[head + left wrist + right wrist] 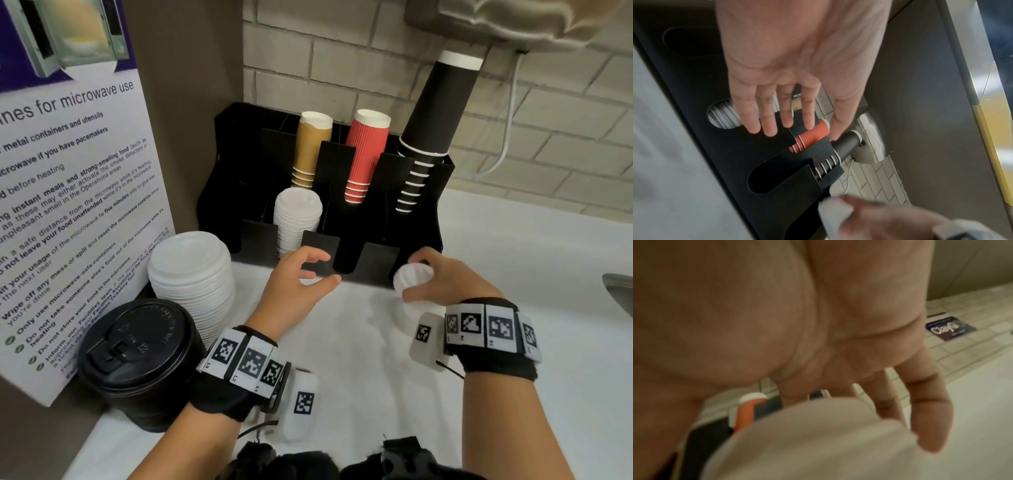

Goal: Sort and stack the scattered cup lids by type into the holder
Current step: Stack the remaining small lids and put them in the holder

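Microwave sign [68, 192] left; paper cups [364, 154]; sink [620, 291] far rt

cup stacks in holder [424, 236]: 3 | white lid stacks: 2 | black lid stack [137, 359]: 1 | held lid [412, 278]: 1 | hands: 2

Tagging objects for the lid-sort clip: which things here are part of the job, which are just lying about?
Job:
- small white lids, held in right hand
- left hand, empty
- black holder
- white lid stack in holder
- large white lid stack
- black lid stack

Lying about:
- cup stacks
- microwave poster
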